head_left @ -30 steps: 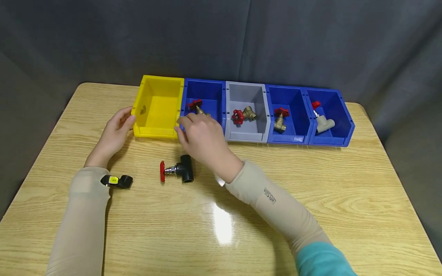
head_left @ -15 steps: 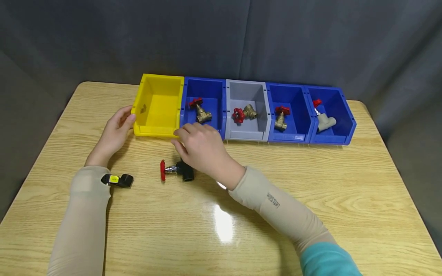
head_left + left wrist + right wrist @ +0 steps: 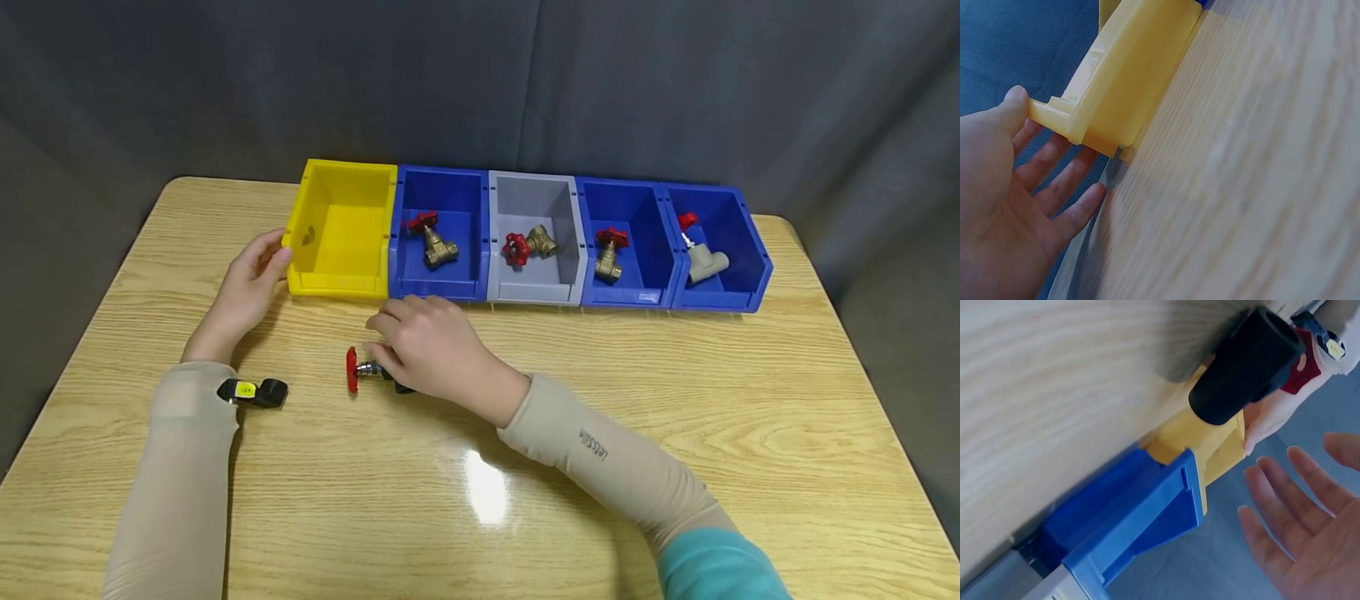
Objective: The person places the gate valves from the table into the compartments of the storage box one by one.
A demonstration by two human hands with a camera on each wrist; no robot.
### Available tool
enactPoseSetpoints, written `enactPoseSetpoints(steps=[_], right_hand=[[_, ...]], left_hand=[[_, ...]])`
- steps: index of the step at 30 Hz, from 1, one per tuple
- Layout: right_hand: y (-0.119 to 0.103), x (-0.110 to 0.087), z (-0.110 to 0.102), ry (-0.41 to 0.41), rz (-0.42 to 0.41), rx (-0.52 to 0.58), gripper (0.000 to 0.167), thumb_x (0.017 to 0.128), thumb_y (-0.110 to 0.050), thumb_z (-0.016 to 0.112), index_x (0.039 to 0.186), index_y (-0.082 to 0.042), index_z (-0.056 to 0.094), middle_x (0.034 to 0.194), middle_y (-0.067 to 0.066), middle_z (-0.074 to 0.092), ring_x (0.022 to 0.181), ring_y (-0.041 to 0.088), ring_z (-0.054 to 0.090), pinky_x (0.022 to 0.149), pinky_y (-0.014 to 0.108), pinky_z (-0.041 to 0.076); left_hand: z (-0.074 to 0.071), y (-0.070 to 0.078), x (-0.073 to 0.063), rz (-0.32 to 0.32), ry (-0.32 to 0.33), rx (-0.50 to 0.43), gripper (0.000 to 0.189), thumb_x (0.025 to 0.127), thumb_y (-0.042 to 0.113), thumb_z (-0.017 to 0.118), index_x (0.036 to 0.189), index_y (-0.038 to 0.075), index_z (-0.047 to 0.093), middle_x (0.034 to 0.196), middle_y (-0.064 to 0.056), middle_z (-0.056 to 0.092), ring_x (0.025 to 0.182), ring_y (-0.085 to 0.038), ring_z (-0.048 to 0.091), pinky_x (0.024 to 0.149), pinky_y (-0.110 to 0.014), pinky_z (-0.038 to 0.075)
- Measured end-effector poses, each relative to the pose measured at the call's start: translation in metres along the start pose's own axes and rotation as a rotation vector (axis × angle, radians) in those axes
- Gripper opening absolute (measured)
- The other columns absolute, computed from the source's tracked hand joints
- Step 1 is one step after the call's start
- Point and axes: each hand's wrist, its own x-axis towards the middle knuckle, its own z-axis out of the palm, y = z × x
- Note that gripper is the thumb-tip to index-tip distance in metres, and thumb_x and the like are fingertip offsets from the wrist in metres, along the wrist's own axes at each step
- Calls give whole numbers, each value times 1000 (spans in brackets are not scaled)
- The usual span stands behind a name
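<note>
My left hand (image 3: 246, 283) touches the left side of a yellow bin (image 3: 347, 287); in the left wrist view its thumb meets the rim (image 3: 1054, 115) and its other fingers extend loosely beside it. Lying on the table, a stop valve (image 3: 370, 369) has a red handwheel, a metal stem and a black plastic tee body. My right hand (image 3: 435, 346) hovers over the tee end, hiding most of it in the head view. Seen from the right wrist, the black tee body (image 3: 1244, 369) stands apart from the fingers (image 3: 1275, 494), which are spread and hold nothing.
Right of the yellow bin, in one row, stand a blue bin (image 3: 442, 289), a grey bin (image 3: 534, 293) and two more blue bins. Three brass valves (image 3: 440, 253) with red handwheels and a grey plastic valve (image 3: 705, 265) lie in them. A dark curtain (image 3: 480, 83) hangs behind.
My right hand has left the yellow bin's right front corner and moved down over the black valve. My left hand stays at the bin's left side.
</note>
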Motion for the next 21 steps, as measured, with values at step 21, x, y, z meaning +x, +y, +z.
enactPoseSetpoints(steps=[21], right_hand=[[-10, -8, 13, -115, -12, -23, 28, 97, -38, 62, 105, -13, 73, 99, 0, 69, 92, 17, 66, 78, 32, 55]], left_hand=[[1, 2, 0, 4, 5, -3, 58, 106, 40, 37, 153, 7, 34, 147, -17, 44, 129, -24, 46, 104, -34, 43]])
